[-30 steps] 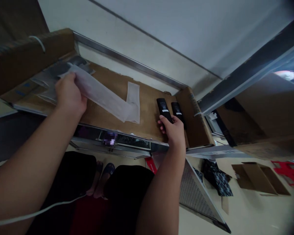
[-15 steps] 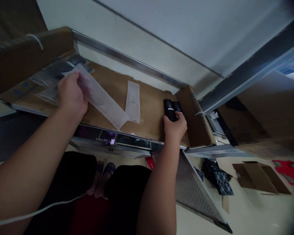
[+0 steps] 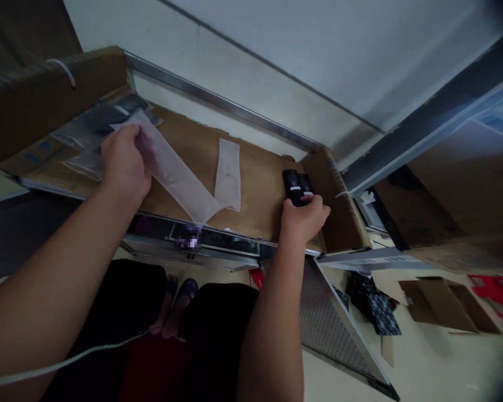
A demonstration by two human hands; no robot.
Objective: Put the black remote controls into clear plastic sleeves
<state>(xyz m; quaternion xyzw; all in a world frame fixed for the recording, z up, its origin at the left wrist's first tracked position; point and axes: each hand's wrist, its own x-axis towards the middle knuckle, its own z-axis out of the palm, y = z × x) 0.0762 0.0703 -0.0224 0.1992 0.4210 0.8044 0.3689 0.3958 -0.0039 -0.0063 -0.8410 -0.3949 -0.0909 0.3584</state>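
At the left, my left hand (image 3: pixel 124 162) is closed on the upper end of a translucent white plastic sleeve (image 3: pixel 176 176). The sleeve slants down to the front edge of the cardboard-lined shelf (image 3: pixel 260 184). Its low end meets a second flat white translucent piece (image 3: pixel 228 173); whether the two are joined I cannot tell. On the right, my right hand (image 3: pixel 304 219) has its fingers closed around the near end of two dark bundles, a black one (image 3: pixel 292 181) and its neighbour (image 3: pixel 305 183), lying side by side with white labels. Their near ends are hidden by my fingers.
Clear plastic bags (image 3: pixel 88 137) with dark contents lie at the shelf's left end. Cardboard walls (image 3: pixel 333 195) close both ends. Below hangs a perforated metal panel (image 3: pixel 339 324). An opened carton (image 3: pixel 448 304) and a dark patterned bag (image 3: pixel 373 304) are on the floor.
My right hand has shifted slightly right, and the black bundles have moved a little the same way. My left hand and the sleeve have barely moved.
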